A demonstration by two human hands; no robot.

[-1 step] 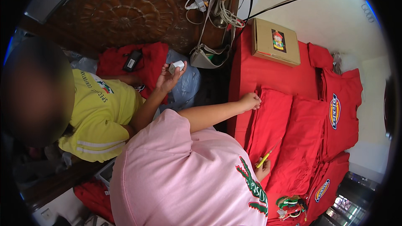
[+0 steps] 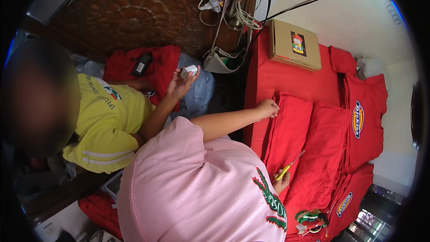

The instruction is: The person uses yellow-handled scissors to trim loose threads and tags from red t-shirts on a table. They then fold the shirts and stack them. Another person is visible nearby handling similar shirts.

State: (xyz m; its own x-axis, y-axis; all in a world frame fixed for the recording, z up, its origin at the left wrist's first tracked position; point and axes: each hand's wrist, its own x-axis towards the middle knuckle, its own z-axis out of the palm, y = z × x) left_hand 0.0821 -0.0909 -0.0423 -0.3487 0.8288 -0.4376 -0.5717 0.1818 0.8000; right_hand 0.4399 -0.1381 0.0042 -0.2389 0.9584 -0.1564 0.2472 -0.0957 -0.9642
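Observation:
My left hand [image 2: 268, 108] reaches out over the red-covered table [image 2: 264, 78], its fingers curled on the top corner of a folded red shirt [image 2: 286, 130]. My right hand [image 2: 282, 182] is low by my pink shirt and holds yellow-handled scissors [image 2: 289, 166], blades pointing up over the red fabric. More red shirts with oval badges [image 2: 358, 118] lie spread to the right.
A person in a yellow shirt sits at the left, one hand [image 2: 179, 85] raised with a small white object [image 2: 189, 70]. A cardboard box [image 2: 294, 45] lies at the table's far end. Cables and a bag [image 2: 224, 60] hang by a carved wooden panel. Green-white ribbons [image 2: 309, 218] lie nearby.

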